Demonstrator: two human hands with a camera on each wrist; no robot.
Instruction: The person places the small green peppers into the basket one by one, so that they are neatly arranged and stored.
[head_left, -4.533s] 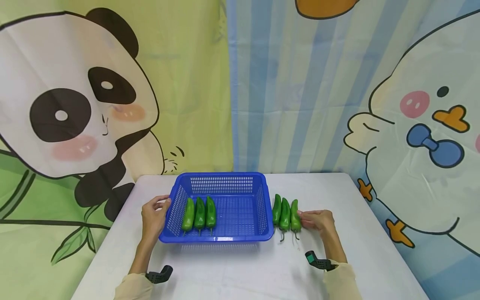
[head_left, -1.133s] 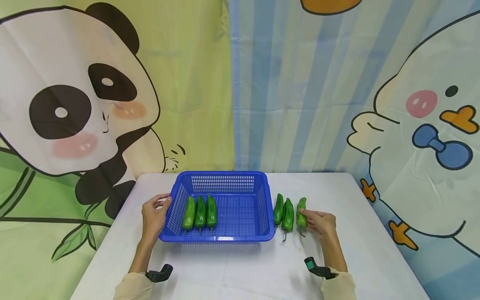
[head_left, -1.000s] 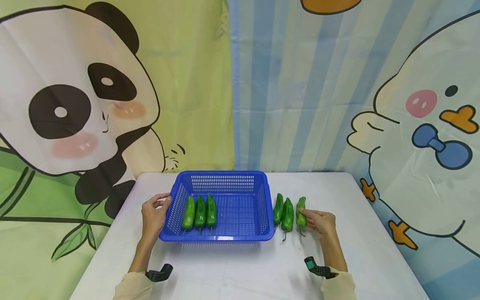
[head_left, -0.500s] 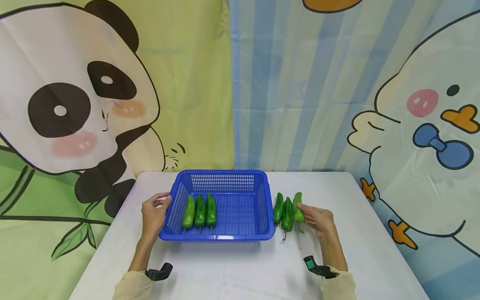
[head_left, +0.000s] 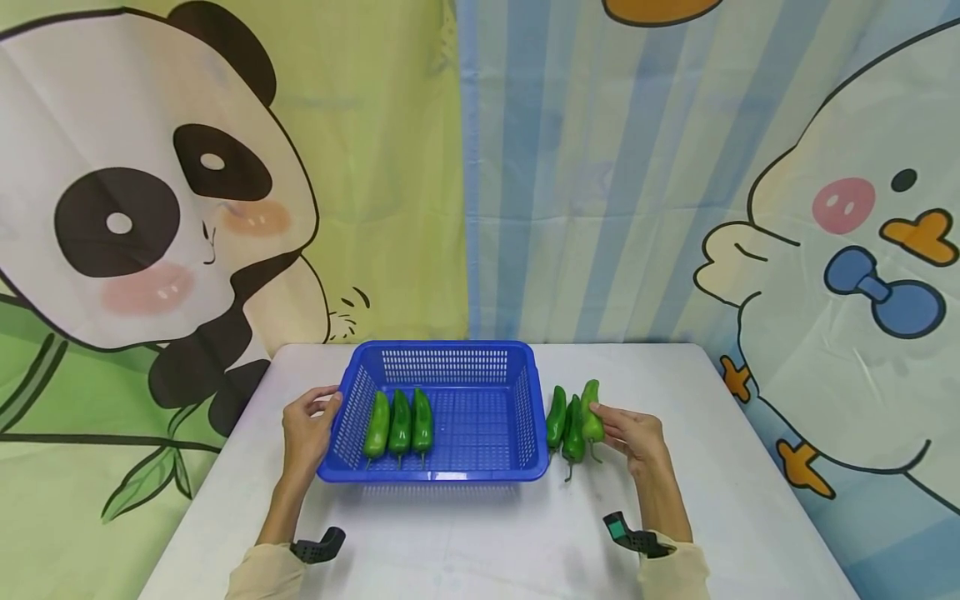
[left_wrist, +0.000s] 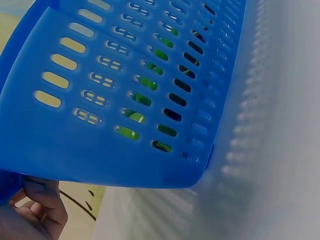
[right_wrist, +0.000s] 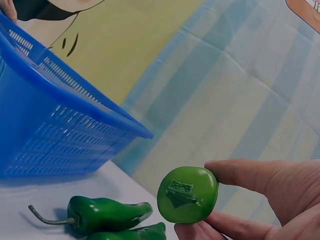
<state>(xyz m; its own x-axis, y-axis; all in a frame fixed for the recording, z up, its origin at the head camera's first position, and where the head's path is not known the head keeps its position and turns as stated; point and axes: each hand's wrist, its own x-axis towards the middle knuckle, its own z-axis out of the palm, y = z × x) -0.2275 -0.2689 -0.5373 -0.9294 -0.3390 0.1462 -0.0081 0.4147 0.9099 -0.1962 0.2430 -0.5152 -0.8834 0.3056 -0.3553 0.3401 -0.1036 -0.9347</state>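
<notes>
A light green chili pepper [head_left: 592,414] is pinched between the thumb and fingers of my right hand [head_left: 634,435]; the right wrist view shows this pepper [right_wrist: 188,195] stem end on, raised off the table. Two darker peppers [head_left: 574,429] lie side by side on the table just left of it, against the right side of the blue basket [head_left: 480,433]. Inside the basket, three green peppers [head_left: 401,422] rest in a row toward its left. My left hand [head_left: 306,425] grips the basket's left rim, its curled fingers [left_wrist: 47,200] showing beneath the rim in the left wrist view.
The basket stands on a white table [head_left: 480,542]. Behind the table hangs a cartoon curtain [head_left: 525,192] with a panda and a white bird. Each wrist carries a black camera mount [head_left: 318,546].
My right hand first shifted the light green pepper right, away from the other two. Since then it has lifted the pepper and carried it back left. The left hand and basket have stayed put.
</notes>
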